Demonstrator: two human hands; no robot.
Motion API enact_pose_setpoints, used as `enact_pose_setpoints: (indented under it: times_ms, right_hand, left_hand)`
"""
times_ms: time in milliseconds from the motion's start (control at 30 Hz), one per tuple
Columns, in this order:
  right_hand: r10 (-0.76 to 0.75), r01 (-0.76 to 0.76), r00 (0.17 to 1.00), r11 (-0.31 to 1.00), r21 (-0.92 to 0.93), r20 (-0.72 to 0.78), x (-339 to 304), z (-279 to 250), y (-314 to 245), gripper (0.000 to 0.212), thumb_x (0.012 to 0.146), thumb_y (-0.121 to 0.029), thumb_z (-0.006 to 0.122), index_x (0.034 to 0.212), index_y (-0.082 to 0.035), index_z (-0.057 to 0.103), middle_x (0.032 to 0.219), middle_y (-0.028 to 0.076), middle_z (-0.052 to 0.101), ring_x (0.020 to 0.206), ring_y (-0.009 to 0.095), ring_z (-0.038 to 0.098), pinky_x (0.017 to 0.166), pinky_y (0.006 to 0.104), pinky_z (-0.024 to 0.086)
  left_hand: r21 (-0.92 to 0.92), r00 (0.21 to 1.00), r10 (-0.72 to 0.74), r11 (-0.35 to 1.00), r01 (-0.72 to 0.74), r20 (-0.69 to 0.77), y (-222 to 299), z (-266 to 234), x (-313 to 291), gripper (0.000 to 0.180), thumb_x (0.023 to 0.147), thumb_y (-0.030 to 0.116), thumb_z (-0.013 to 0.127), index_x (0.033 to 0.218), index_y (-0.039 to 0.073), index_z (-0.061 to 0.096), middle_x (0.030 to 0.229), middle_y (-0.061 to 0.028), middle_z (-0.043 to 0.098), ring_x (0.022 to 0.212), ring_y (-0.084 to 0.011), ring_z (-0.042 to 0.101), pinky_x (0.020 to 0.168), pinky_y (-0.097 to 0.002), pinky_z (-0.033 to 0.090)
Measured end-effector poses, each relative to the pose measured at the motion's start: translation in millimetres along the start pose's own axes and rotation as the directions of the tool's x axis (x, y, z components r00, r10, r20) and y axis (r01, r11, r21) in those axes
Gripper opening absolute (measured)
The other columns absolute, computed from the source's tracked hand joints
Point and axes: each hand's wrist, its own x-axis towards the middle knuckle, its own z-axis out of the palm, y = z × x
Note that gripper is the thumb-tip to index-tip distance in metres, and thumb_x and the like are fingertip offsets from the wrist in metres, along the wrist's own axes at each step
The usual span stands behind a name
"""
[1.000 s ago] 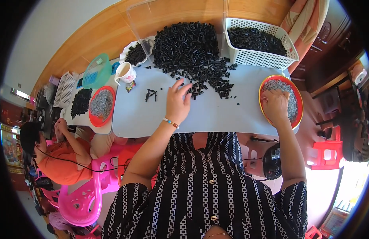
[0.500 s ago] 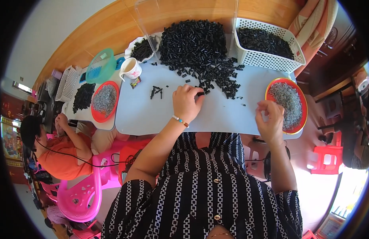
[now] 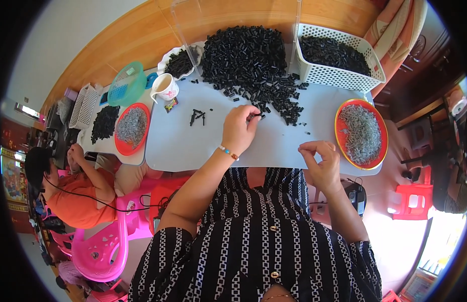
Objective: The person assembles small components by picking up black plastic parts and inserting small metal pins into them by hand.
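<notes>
At the front edge of a heap of small black tube-like pieces [image 3: 246, 55], my left hand [image 3: 239, 130] is closed. A small black piece [image 3: 252, 117] shows between its thumb and fingers. My right hand [image 3: 322, 162] hovers by the table's front edge, thumb and fingertips pinched together. Whatever that pinch holds is too small to make out. Just right of it, a red plate [image 3: 339, 132] with a yellow rim holds a pile of small silvery metal parts [image 3: 363, 133]. Several narrow black pieces [image 3: 198, 117] lie apart on the table, left of my left hand.
A white perforated basket [image 3: 339, 78] of black pieces stands at the back right. A white cup [image 3: 166, 87], a small packet [image 3: 171, 104] and a scalloped dish [image 3: 164, 63] sit at the back left. To the left, a person in orange [image 3: 85, 196] sits by another red plate [image 3: 147, 132].
My right hand has moved left and nearer the table's front edge, away from the red plate, its fingers now pointing left. My left hand has shifted slightly right and stays closed.
</notes>
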Motion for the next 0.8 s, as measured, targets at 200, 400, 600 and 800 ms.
enact_pose_setpoints:
  times_ms: [200,400,600,800]
  right_hand:
    - [0.194,-0.179,0.981,0.841,0.51,0.024,5.2,-2.4,-19.5,0.01,0.084,-0.001,0.068,0.093,0.0,0.068,0.086,0.005,0.068,0.08,0.011,0.06,0.078,0.0251,0.047]
    - [0.122,-0.103,0.993,0.845,0.524,-0.002,9.4,2.6,-38.6,0.01,0.084,0.0,0.068,0.094,-0.001,0.067,0.086,0.005,0.068,0.08,0.011,0.06,0.076,0.0243,0.047]
    - [0.096,-0.069,0.995,0.869,0.489,-0.031,4.6,2.4,-39.6,0.007,0.085,0.0,0.067,0.092,-0.001,0.067,0.085,0.005,0.068,0.079,0.011,0.06,0.073,0.0246,0.047]
    - [0.126,-0.086,0.991,0.843,0.531,-0.04,-2.1,2.3,-43.1,0.007,0.084,0.002,0.068,0.089,-0.001,0.066,0.085,0.005,0.068,0.079,0.012,0.061,0.072,0.0253,0.047]
  left_hand:
    - [-0.599,0.923,-0.211,0.709,0.371,0.323,51.8,-12.1,-29.7,0.02,0.087,-0.001,0.066,0.107,-0.001,0.067,0.09,-0.0023,0.068,0.078,-0.0065,0.062,0.069,-0.0186,0.049]
    - [-0.725,0.892,-0.138,0.535,0.434,0.431,80.3,-22.2,-42.5,0.025,0.087,-0.004,0.064,0.112,-0.004,0.064,0.096,-0.0073,0.069,0.083,-0.0099,0.065,0.076,-0.0213,0.052]
    - [-0.78,0.826,-0.136,0.275,0.562,0.547,80.1,-24.6,-41.3,0.021,0.096,0.005,0.053,0.115,0.0,0.06,0.101,-0.0079,0.066,0.088,-0.0142,0.065,0.08,-0.0289,0.054]
    - [-0.659,0.64,-0.166,-0.268,0.703,0.75,84.8,-26.2,-43.6,0.02,0.097,0.012,0.055,0.114,0.004,0.062,0.098,-0.0072,0.067,0.09,-0.0149,0.066,0.081,-0.0293,0.056]
